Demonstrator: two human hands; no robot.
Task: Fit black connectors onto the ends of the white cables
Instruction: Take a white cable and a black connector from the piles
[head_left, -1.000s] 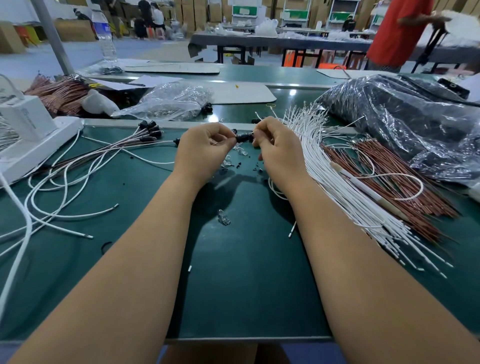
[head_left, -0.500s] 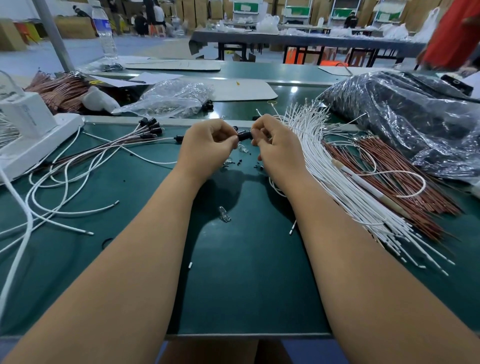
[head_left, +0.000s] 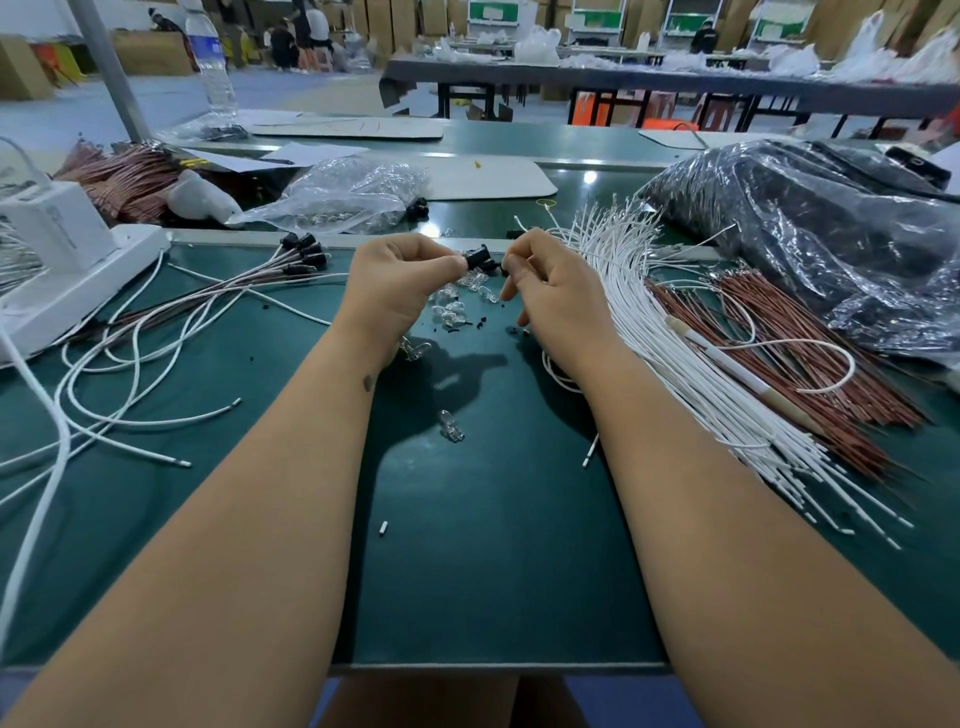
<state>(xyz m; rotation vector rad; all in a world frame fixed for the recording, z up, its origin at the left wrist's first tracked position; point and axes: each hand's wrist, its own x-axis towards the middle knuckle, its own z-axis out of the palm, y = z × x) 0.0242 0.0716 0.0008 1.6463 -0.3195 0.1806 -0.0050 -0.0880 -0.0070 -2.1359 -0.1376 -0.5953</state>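
My left hand (head_left: 397, 288) pinches a black connector (head_left: 478, 257) at its fingertips, above the green mat. My right hand (head_left: 553, 296) is just to the right of it, fingertips pinched close to the connector's other end; a white cable (head_left: 558, 371) loops out from under that hand. A thick bundle of white cables (head_left: 691, 364) fans out on the right. On the left lie several cables fitted with black connectors (head_left: 304, 249).
Small clear plastic parts (head_left: 457, 306) and black bits lie under my hands; one clear part (head_left: 451, 425) sits nearer me. Brown wires (head_left: 810, 332) and a dark plastic bag (head_left: 810, 234) fill the right. A white box (head_left: 57, 254) stands at left, a clear bag (head_left: 348, 195) behind.
My hands have drawn slightly apart, so the black connector shows more between them. The person in red at the back right has left the view.
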